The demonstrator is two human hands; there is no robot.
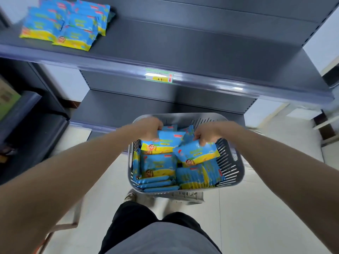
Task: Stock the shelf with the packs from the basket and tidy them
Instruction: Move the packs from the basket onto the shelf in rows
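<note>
Shelved packs: a loose, overlapping heap at the far left of the upper shelf.
Left hand: fingers curled over the far edge of the top pack in the basket.
Right hand: pinching the far corner of a second pack, which lies tilted.
Basket: near, below the shelf, with many packs inside, some flat and some on edge.
Risk: each pack is held by one edge only, so the slick wrap could slip on the lift or drag a neighbour over the rim. Adding to the crooked heap may push the front packs off the lip.

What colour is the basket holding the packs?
Light grey, slotted walls; the basket shows in the head view.
</note>
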